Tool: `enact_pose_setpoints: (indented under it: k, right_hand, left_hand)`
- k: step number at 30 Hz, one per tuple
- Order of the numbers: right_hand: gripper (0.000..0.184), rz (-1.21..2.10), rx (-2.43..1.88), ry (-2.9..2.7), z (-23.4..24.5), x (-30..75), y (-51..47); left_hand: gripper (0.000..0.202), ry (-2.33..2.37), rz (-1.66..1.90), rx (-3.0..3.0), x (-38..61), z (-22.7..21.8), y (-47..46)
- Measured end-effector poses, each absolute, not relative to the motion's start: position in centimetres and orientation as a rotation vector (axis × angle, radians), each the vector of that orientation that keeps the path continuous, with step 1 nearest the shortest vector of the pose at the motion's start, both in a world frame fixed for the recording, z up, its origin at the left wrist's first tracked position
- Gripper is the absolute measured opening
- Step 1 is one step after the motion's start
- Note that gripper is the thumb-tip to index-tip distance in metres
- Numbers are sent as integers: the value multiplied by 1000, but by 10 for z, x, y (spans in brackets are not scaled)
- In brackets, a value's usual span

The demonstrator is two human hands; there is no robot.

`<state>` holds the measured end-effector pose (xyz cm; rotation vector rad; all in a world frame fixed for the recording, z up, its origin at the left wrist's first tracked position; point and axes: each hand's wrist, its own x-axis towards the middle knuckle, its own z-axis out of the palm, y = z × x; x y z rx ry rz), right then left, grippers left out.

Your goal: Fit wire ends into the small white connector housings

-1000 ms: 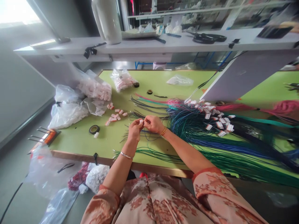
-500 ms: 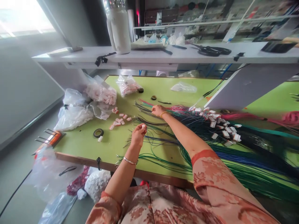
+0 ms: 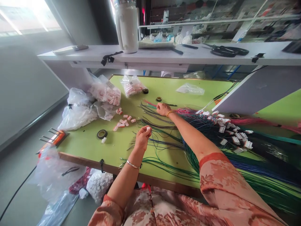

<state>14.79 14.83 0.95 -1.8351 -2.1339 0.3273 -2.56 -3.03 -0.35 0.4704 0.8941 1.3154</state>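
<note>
Holding a white connector (image 3: 148,128) pinched at its fingertips, the left hand (image 3: 142,138) hovers over the loose wires (image 3: 164,142) fanned across the green surface (image 3: 94,147), as far as I can read from my station. The right hand (image 3: 163,109) is stretched farther out onto the wire ends, fingers curled down; whether they grip a strand I cannot tell. Pink connectors (image 3: 123,121) and a tape roll (image 3: 102,134) lie farther left.

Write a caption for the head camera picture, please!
Left hand pinches a white connector while right hand rests on colored wires across a green table.
</note>
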Motion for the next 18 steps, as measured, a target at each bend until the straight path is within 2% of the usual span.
enact_pose_setpoints:
  k: [10, 18]
  right_hand:
    - [14, 694, -1355, -1921, 40, 71, 168]
    - [16, 882, -1041, -1905, 66, 68, 113]
  left_hand:
    - [31, 916, 1333, 477, -25, -9, -30]
    - [29, 854, 1340, 431, -25, -6, -29]
